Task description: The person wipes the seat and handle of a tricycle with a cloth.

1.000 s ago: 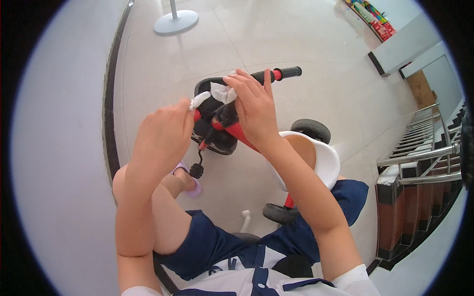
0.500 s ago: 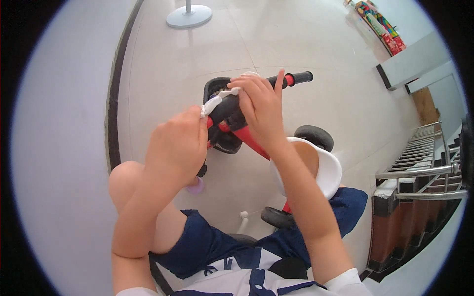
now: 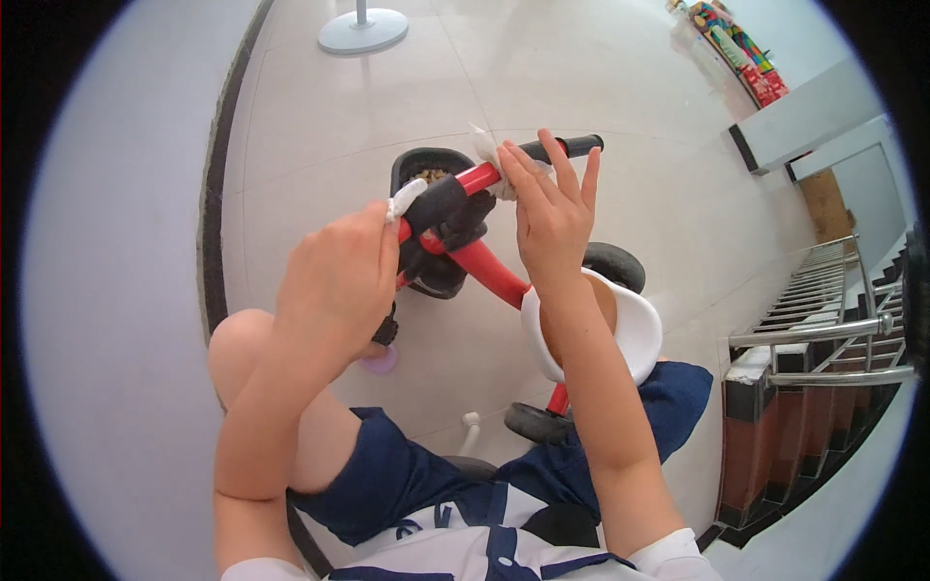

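A small red-and-black tricycle stands before me, its handlebar (image 3: 477, 177) running up to the right. My left hand (image 3: 334, 276) is closed at the near end of the bar, with a strip of white wipe (image 3: 406, 198) coming out past its fingers. Farther along, my right hand (image 3: 555, 218) pinches another part of white wipe (image 3: 501, 184) against the bar, the other fingers raised. Whether the two white parts are one piece cannot be seen. Behind the bar is a black basket (image 3: 398, 177) with small tan bits in it.
The white seat (image 3: 641, 329) with a brown top is under my right forearm, by black wheels (image 3: 615, 266). A wall (image 3: 126, 290) runs along the left. A round grey stand base (image 3: 363, 32) is ahead. Metal railings (image 3: 814, 339) and stairs are at the right.
My right hand has moved rightward along the handlebar with the wipe, baring a red stretch of the bar. My left hand has stayed near its end. The basket shows more.
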The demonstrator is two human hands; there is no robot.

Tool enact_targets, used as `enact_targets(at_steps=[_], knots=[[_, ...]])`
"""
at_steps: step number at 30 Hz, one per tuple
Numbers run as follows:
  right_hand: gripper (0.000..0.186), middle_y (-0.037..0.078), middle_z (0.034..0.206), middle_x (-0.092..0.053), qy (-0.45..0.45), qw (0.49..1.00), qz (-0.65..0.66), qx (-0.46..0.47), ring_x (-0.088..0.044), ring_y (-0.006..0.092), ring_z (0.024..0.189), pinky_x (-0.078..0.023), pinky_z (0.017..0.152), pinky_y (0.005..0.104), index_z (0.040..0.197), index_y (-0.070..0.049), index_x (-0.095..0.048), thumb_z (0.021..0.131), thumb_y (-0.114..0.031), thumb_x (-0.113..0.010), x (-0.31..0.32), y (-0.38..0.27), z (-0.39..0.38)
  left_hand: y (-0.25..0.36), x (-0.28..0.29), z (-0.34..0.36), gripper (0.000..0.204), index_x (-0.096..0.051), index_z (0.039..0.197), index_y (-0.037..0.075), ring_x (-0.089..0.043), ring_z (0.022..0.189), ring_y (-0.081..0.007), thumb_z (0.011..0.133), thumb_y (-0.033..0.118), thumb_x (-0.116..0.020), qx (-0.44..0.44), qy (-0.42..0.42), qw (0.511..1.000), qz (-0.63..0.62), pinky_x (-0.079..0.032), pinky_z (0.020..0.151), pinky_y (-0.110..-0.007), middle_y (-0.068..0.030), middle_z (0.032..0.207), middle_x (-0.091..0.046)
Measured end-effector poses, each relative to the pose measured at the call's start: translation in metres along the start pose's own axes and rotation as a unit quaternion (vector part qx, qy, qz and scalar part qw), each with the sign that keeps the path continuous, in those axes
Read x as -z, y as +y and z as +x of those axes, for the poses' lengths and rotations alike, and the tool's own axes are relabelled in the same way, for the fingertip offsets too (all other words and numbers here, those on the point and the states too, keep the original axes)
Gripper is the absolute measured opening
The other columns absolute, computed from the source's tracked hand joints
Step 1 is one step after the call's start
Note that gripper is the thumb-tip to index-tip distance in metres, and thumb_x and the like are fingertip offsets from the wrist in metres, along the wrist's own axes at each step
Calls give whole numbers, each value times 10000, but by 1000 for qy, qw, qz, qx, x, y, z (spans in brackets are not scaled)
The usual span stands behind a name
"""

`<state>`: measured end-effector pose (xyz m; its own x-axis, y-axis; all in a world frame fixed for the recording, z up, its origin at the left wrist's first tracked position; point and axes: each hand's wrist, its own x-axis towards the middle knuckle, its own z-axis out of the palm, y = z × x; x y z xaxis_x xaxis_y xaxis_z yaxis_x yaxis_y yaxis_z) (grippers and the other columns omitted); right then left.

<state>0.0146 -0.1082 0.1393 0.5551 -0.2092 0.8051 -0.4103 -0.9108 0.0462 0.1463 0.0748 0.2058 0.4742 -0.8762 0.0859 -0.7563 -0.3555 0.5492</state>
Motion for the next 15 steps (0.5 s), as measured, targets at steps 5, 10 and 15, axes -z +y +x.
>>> enact_targets(at_steps=[5,10,15], knots=[[300,100,1150,-676,-16,986,136,-92,-594,249,1164,-298,1113,541,1124,-64,-674,831,-36,-617,-1,-21,-3,-2,-5,4,256,-543,864,-17,-588,676,-421,978,175,-418,1,5,1000,16,-457,633,-500,-220,698,-589],[292,88,1145,-678,-1,984,165,-64,-603,238,1148,-305,1110,534,1127,-70,-664,838,-43,-624,-1,-28,-5,-1,-6,5,247,-557,880,-19,-577,685,-418,971,172,-430,13,5,1000,-5,-442,622,-497,-218,710,-587],[209,64,1174,-668,-8,993,119,-21,-589,245,1171,-329,1096,512,1037,-95,-670,849,-20,-619,-11,0,0,-12,-12,3,253,-562,862,-12,-569,676,-414,975,175,-434,-1,31,1000,4,-426,610,-494,-217,706,-579]])
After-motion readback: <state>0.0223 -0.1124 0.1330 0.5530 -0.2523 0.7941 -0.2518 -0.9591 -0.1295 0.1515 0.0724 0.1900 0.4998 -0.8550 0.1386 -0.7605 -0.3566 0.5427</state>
